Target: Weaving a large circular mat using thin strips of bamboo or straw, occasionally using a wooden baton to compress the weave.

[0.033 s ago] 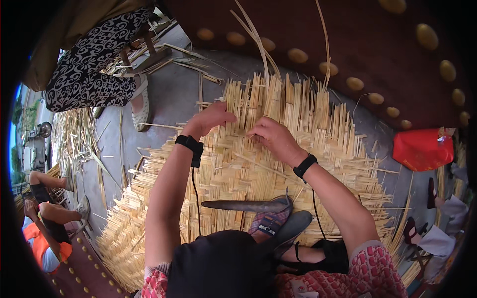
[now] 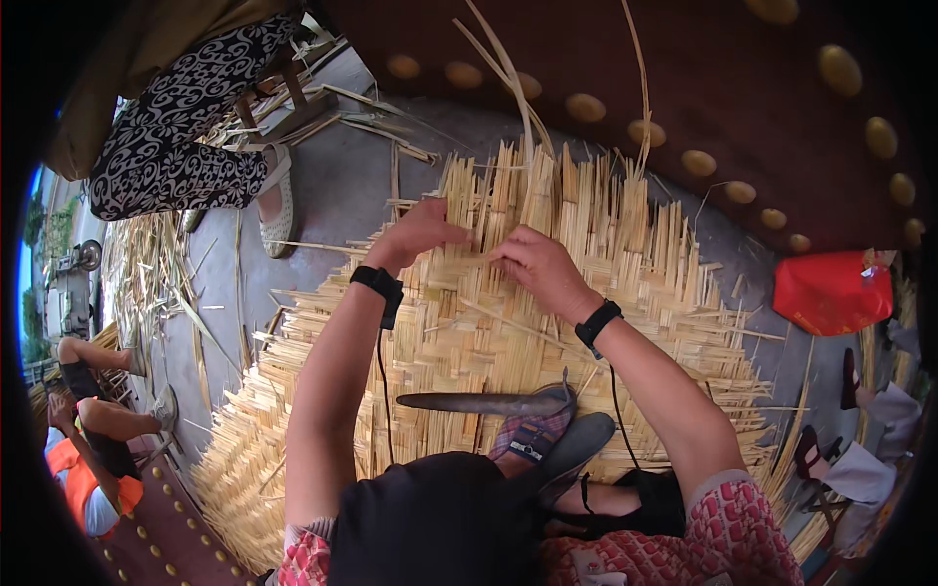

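A large mat of pale split reed strips (image 2: 508, 342), woven in a zigzag pattern, lies below me with loose strip ends standing along its far edge. My left hand (image 2: 420, 236) rests at the far left part of the weave, fingers stretched to the right over the strips. Just right of it, my right hand (image 2: 537, 262) is closed in a pinch on a reed strip (image 2: 467, 263), which looks blurred between the hands. A long dark tapered tool (image 2: 469, 401) with a hooked end lies across the mat nearer to me, beside my shoe (image 2: 578, 444).
A dark red surface with round golden studs (image 2: 586, 108) borders the far side. A red bag (image 2: 832, 295) sits at right. Another person in patterned trousers (image 2: 195, 127) stands at far left; a person in an orange vest (image 2: 83, 479) sits at left. Loose reeds (image 2: 156, 269) litter the floor.
Both hands have shifted very slightly; the left fingers reach a little further right, and a blurred strip now shows between the hands.
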Action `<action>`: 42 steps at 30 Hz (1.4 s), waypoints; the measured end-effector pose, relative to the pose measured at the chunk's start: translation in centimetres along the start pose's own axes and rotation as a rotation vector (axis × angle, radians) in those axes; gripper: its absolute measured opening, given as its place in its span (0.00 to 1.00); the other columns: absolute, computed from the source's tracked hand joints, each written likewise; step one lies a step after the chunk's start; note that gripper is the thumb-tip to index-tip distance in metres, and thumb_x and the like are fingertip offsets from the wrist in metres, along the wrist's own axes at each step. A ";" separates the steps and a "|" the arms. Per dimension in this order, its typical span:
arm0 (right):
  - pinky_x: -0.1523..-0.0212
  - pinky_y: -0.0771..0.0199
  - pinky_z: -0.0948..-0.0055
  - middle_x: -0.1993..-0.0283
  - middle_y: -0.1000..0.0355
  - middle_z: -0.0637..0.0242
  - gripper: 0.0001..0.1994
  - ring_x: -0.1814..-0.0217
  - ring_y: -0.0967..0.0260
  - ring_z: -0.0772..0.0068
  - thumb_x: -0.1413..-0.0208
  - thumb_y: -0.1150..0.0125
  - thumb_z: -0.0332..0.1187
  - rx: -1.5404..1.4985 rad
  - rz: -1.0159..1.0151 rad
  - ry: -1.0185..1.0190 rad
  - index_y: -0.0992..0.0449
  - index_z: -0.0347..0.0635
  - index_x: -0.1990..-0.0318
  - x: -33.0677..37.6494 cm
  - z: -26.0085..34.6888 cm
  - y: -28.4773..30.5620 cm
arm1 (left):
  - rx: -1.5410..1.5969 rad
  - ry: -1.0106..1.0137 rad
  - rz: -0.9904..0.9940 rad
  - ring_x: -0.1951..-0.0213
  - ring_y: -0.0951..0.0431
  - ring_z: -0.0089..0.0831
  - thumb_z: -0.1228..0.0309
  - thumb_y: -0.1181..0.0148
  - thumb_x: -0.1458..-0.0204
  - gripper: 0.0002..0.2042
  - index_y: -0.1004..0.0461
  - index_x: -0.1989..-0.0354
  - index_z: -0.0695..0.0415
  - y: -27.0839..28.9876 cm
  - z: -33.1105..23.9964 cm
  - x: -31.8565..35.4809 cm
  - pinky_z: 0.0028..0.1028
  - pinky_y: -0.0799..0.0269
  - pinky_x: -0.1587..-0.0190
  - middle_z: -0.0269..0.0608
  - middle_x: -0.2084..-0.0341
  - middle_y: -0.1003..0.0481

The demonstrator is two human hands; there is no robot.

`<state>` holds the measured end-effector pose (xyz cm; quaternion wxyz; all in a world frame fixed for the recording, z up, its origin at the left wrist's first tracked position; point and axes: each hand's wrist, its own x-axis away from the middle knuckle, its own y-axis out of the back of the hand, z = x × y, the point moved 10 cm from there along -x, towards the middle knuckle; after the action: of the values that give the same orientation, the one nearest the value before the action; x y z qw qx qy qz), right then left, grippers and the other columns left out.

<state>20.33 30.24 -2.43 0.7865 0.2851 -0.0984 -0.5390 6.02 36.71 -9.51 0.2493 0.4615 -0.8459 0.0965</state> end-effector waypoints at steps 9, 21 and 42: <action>0.60 0.29 0.65 0.64 0.30 0.64 0.12 0.60 0.28 0.61 0.48 0.34 0.37 -0.115 -0.105 -0.505 0.23 0.43 0.59 -1.4 -7.3 -3.1 | 0.309 -0.078 -0.129 0.53 0.23 0.26 0.79 0.35 0.48 0.17 0.24 0.48 0.62 0.1 2.5 0.2 0.28 0.26 0.50 0.39 0.56 0.21; 0.36 0.35 0.65 0.38 0.38 0.59 0.24 0.35 0.42 0.54 0.52 0.33 0.24 0.027 -0.114 -0.138 0.25 0.45 0.44 0.1 -5.1 -3.3 | -0.569 -0.363 -0.827 0.64 0.21 0.22 0.73 0.38 0.44 0.06 0.17 0.60 0.55 1.9 0.0 6.5 0.25 0.29 0.53 0.39 0.69 0.18; 0.61 0.31 0.55 0.60 0.33 0.55 0.04 0.59 0.30 0.50 0.40 0.48 0.29 -0.068 -0.331 -0.365 0.33 0.41 0.61 21.5 -0.3 11.6 | 0.318 0.042 0.345 0.52 0.24 0.35 0.74 0.45 0.39 0.14 0.30 0.46 0.65 -28.3 -5.8 13.0 0.30 0.24 0.56 0.48 0.53 0.25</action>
<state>38.22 13.92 0.52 0.6657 0.1686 -0.1726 -0.7061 25.55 13.72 0.22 0.1707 0.3416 -0.8810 0.2792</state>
